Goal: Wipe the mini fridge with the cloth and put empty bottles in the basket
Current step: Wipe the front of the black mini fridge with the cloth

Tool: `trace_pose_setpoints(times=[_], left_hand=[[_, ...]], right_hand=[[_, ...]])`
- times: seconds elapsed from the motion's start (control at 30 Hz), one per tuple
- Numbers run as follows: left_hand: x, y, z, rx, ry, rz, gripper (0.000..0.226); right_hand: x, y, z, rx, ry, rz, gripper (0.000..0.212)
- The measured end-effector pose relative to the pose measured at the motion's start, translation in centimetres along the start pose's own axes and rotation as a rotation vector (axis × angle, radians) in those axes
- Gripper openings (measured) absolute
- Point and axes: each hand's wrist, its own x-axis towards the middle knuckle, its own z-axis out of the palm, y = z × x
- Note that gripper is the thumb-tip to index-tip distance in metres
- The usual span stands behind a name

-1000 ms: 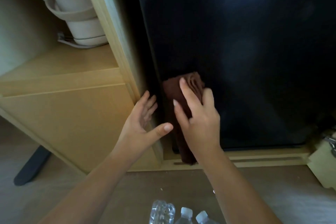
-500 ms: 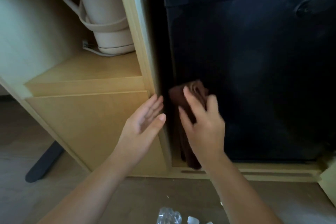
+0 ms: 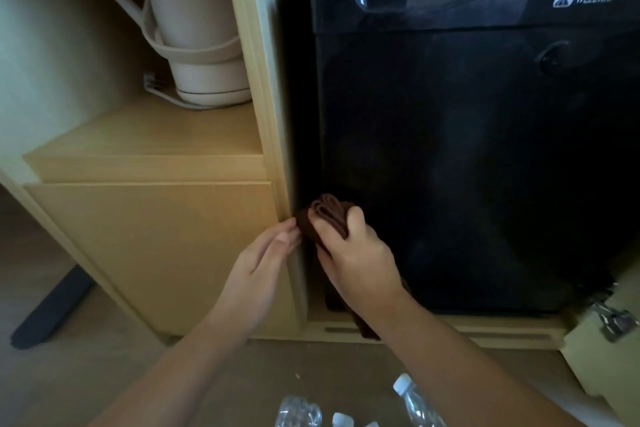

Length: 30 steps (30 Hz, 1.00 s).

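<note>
The black mini fridge (image 3: 467, 156) stands shut in the wooden cabinet's right bay. My right hand (image 3: 356, 253) grips a bunched dark brown cloth (image 3: 325, 215) against the door's lower left corner; part of the cloth hangs below my wrist. Beside it, my left hand (image 3: 263, 260) reaches in with fingers straight, its fingertips touching the cloth's left edge by the cabinet divider. Several clear plastic bottles (image 3: 412, 402) with white caps lie on the floor at the bottom edge. No basket is in view.
A white kettle (image 3: 197, 42) with its cord sits on the wooden shelf (image 3: 149, 135) in the left bay. A wooden divider (image 3: 270, 121) separates the bays. A cabinet door hinge (image 3: 613, 319) shows at the lower right. A dark chair leg (image 3: 48, 312) crosses the floor at left.
My right hand went from flat fingers pressing the cloth to curling round and bunching it. My left hand moved right until its fingertips touched the cloth. The view tilted up, showing the fridge top.
</note>
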Motion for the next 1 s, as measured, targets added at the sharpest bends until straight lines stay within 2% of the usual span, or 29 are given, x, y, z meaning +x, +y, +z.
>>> trace_pose_setpoints(times=[0.1, 0.2, 0.33, 0.5, 0.67, 0.8, 1.0], left_hand=[[0.0, 0.6, -0.1, 0.07, 0.0, -0.01, 0.037], [-0.3, 0.5, 0.1, 0.109, 0.026, -0.02, 0.033], [-0.5, 0.3, 1.8, 0.115, 0.068, -0.04, 0.034], [0.7, -1.6, 3.5, 0.192, 0.067, -0.046, 0.041], [2.0, -2.7, 4.4, 0.117, 0.1, -0.049, 0.039], [2.2, -3.6, 5.1, 0.055, 0.124, -0.07, 0.024], [2.0, -5.1, 5.4, -0.007, 0.145, -0.1, 0.038]], right_hand=[[-1.0, 0.5, 0.4, -0.008, -0.029, -0.044, 0.036], [-3.6, 1.7, 1.3, -0.035, -0.102, -0.097, 0.042], [-6.6, 3.6, 2.0, 0.023, -0.207, -0.012, 0.05], [-5.1, 5.4, -1.1, 0.18, 0.006, -0.055, 0.039], [-3.0, 5.0, 0.1, 0.214, 0.139, -0.043, 0.039], [-6.2, 4.0, 4.0, 0.235, 0.03, -0.034, 0.04], [-10.2, 2.5, 9.4, 0.102, -0.144, -0.009, 0.037]])
